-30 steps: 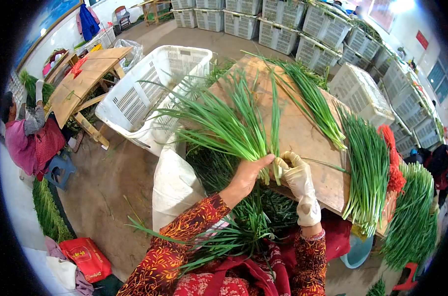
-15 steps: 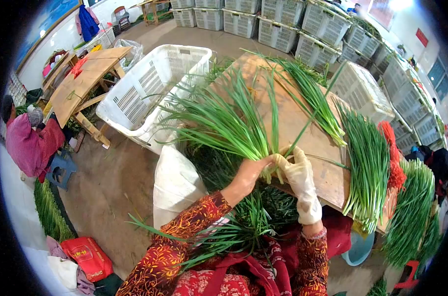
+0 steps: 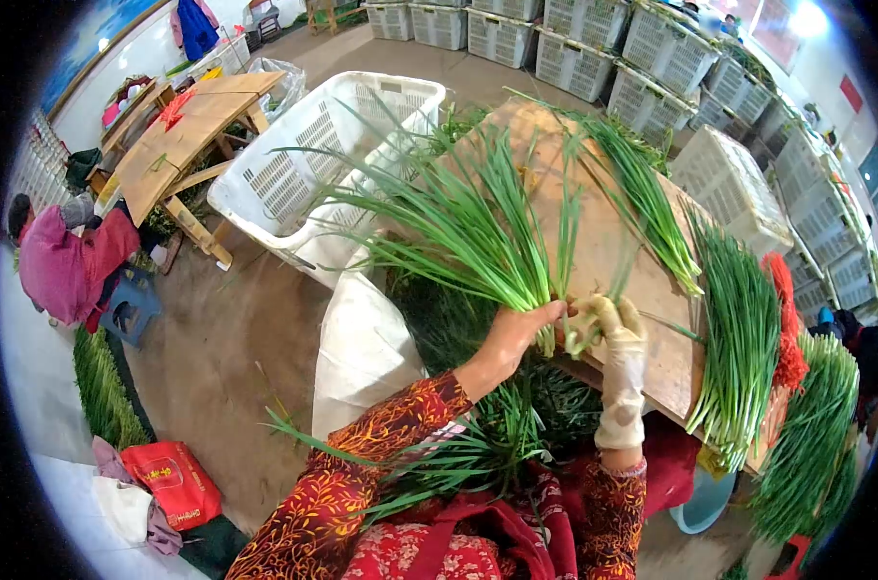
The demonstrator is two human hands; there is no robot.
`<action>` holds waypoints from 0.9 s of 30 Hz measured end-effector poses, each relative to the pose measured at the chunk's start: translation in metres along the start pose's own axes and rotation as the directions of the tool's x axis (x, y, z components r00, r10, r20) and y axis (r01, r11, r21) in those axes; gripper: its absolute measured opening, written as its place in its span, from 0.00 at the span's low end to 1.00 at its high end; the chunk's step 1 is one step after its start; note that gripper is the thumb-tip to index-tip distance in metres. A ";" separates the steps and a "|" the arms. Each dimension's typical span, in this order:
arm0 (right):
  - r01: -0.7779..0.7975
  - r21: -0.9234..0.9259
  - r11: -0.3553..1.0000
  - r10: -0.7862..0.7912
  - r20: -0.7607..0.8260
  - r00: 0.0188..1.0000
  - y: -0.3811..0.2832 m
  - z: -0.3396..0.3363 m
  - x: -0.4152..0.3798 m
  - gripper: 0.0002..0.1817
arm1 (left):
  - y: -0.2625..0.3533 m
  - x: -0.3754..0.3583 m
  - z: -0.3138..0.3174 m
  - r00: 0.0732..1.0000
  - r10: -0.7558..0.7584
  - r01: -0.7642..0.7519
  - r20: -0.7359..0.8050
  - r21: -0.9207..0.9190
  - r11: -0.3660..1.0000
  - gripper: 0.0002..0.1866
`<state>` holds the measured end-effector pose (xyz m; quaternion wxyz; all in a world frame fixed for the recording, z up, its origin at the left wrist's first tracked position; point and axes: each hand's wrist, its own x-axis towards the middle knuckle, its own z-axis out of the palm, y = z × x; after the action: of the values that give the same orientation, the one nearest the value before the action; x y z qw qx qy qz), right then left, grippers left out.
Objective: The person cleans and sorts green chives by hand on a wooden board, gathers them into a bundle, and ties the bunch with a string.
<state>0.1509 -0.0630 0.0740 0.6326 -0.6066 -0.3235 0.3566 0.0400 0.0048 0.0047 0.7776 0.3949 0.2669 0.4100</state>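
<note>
My bare left hand point(image 3: 516, 338) is wrapped round the lower stems of a fanned bunch of long green leafy stalks point(image 3: 482, 242). Beside it, over the near edge of the wooden board point(image 3: 594, 242), my gloved right hand point(image 3: 608, 333) has its fingers curled; a thin blurred green blade seems to rise from them. A smaller bundle of stalks point(image 3: 642, 188) lies on the board's far part, and a thick bundle point(image 3: 737, 338) lies at its right. More loose green leaves point(image 3: 497, 445) rest on my lap.
A white plastic crate point(image 3: 265, 198) stands left of the board, with a white sack point(image 3: 362, 338) below it. Red ties point(image 3: 787, 324) lie at the right. Stacked crates point(image 3: 574, 63) line the back. A person in pink point(image 3: 76, 256) sits at the left near a wooden table point(image 3: 183, 135).
My right hand has moved slightly away from the bunch, and the long blade it held is now blurred. The view has shifted, so the scene sits a little further right.
</note>
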 end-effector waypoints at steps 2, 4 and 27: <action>-0.062 0.231 0.971 0.092 -0.119 0.989 -0.012 -0.011 -0.020 0.08 | 0.005 0.004 -0.005 0.998 -0.042 0.046 0.055 -0.081 0.996 0.11; -0.099 0.186 0.978 0.077 0.125 0.989 -0.012 -0.042 -0.046 0.09 | 0.007 0.002 -0.011 0.995 -0.062 0.071 0.077 -0.122 0.990 0.12; 0.460 -0.490 0.740 -0.216 0.474 0.853 0.016 0.001 0.018 0.11 | -0.024 -0.049 -0.006 0.928 -0.295 0.332 0.227 -0.147 0.932 0.13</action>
<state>0.1586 -0.0472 0.0582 0.3917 -0.6181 -0.6424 0.2277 0.0203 -0.0429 -0.0141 0.8891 0.3135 0.2082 0.2606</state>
